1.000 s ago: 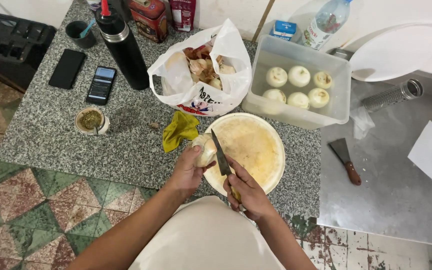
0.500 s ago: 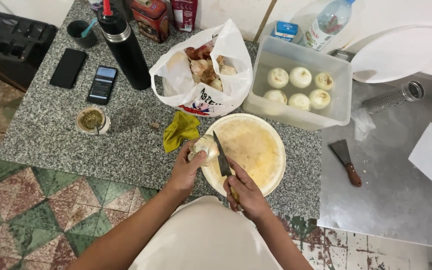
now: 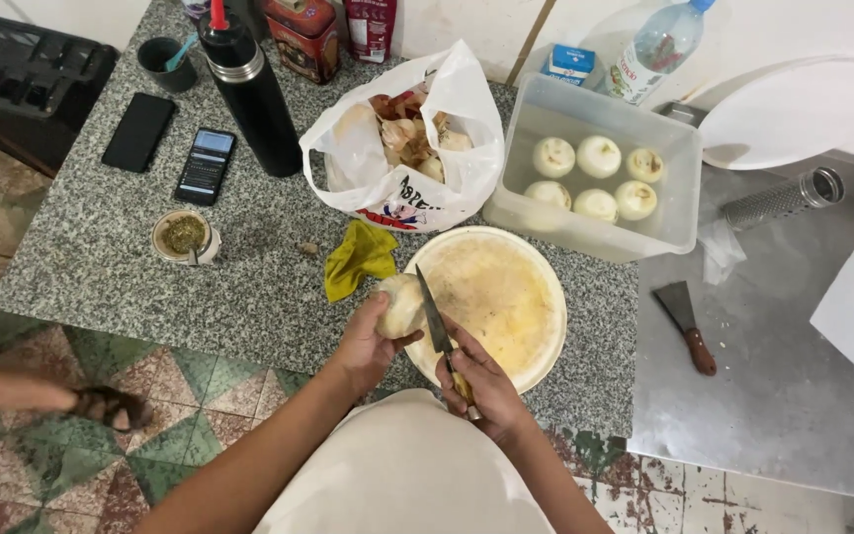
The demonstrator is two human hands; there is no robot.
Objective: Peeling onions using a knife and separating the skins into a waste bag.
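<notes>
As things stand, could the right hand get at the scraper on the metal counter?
Probably not at once: the right hand grips a knife. Otherwise the scraper lies uncovered, nothing between.

A speckled grey granite table (image 3: 101, 267) carries a round cutting board (image 3: 506, 297), a yellow cloth (image 3: 360, 255), a white plastic bag (image 3: 402, 158), a clear tub (image 3: 600, 173) (holding peeled onions), a black flask (image 3: 249, 89), two phones (image 3: 205, 165) and a small cup (image 3: 183, 235).

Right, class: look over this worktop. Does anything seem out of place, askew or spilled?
One thing: the round cutting board overhangs the granite counter's front edge. A yellow cloth lies crumpled beside it. Nothing looks spilled; the left hand holds an onion, the right hand a knife.
</notes>
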